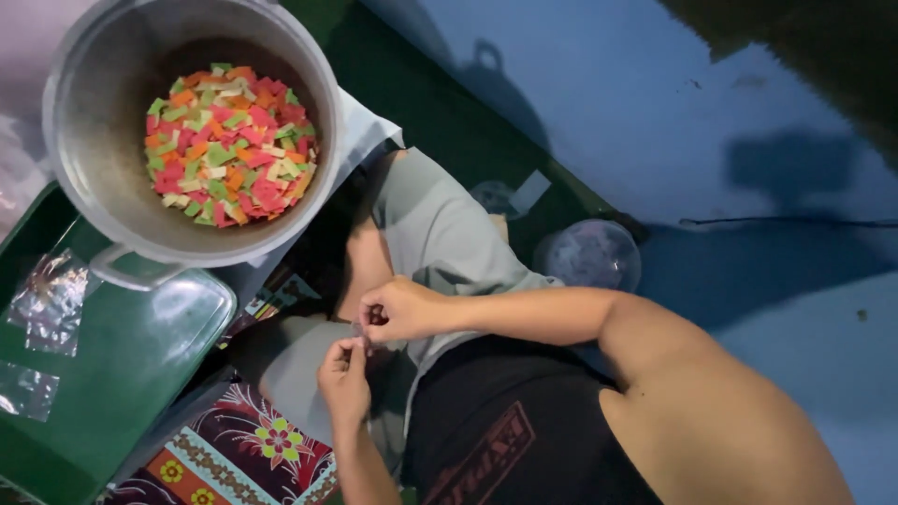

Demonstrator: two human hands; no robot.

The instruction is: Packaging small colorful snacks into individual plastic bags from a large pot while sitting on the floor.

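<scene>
Hands meet right over the lap, fingertips pinched together on something tiny. The left hand (344,372) comes up from below with thumb and forefinger closed on a small item (359,333), and the right hand (400,310) curls in from the other side, its fingers nipped shut on the same spot. Honestly can't tell what the little thing is, it's too small and dim, maybe a bit of clear wrap or a small piece, so I'll leave it at that. Both hands are touching each other at the fingertips, and the bit sits between them, above the grey shorts (440,234).

Up in the corner there's a big metal pot (103,215) with a handle, and the bottom is covered with flat little chips (229,145) in red, orange, green and cream, kind of like cut crackers. The pot is well apart from the hands and rests partly on a green tray (122,374). A couple of clear plastic bags (51,299) lie on that tray, crinkly and flat.

Under the person's legs there's a patterned mat (243,458) with flowers on a dark background. Off to the other side, on the blue floor (748,187), sits a clear plastic bowl (589,254), near the knee. The person wears a black shirt (505,440) with a reddish print.
</scene>
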